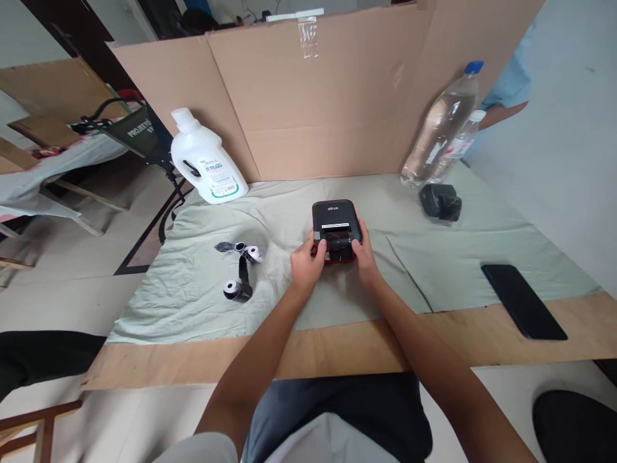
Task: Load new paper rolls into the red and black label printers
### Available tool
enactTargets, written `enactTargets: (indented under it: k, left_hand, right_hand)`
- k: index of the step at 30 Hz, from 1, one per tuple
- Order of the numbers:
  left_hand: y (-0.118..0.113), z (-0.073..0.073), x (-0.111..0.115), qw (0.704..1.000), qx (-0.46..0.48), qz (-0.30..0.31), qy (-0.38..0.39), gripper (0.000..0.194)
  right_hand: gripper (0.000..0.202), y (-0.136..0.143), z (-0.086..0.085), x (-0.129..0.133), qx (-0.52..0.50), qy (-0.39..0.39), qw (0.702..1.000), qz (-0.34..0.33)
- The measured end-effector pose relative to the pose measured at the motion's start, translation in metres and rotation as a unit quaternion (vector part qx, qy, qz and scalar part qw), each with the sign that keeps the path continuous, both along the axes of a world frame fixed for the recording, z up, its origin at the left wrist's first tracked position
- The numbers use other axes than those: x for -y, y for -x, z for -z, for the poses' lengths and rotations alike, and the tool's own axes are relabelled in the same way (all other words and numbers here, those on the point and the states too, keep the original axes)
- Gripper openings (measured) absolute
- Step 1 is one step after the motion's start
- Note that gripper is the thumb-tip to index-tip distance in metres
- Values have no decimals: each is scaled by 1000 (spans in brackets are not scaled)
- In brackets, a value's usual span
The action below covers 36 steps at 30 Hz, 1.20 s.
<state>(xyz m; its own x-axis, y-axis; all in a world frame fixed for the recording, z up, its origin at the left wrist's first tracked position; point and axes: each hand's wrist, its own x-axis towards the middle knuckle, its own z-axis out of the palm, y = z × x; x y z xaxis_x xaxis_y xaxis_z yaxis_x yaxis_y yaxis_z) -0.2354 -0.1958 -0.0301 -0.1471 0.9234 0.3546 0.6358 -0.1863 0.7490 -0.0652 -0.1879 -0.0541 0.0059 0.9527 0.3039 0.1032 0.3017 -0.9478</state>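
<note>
A small black label printer (336, 222) with red edges lies on the cloth in front of me. It has pale lettering on top and a recess towards my side. My left hand (307, 262) grips its left side, thumb on the near left corner. On the opposite side my right hand (366, 256) holds it the same way, thumb on the near right corner. The fingertips underneath are hidden. Left of my hands lie small rolls with white cores: a black-wrapped roll (238, 289) with a dark strip rising from it, and another roll (252, 254) behind it.
A white detergent jug (207, 161) and two clear bottles, a large bottle (443, 122) and a small bottle (460, 145), stand before a cardboard screen (328, 96). At right are a wrapped black object (440, 202) and a black phone (524, 301). A person's blue sleeve (513, 77) shows behind.
</note>
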Motion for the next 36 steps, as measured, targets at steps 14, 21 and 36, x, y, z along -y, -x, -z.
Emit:
enactTargets:
  k: [14,21,36]
  left_hand:
    - [22,-20,-8,996,85,2,-13,13]
    - [22,-29,-21,923,312,47,222,26]
    - [4,-5,-21,885,453,54,98,25]
  right_hand:
    - [71,5,-3,11,36,10,998,47]
    - [47,-3,-8,7,117,-57,989,76]
    - [50,-6,-12,4,143,-91,981,98]
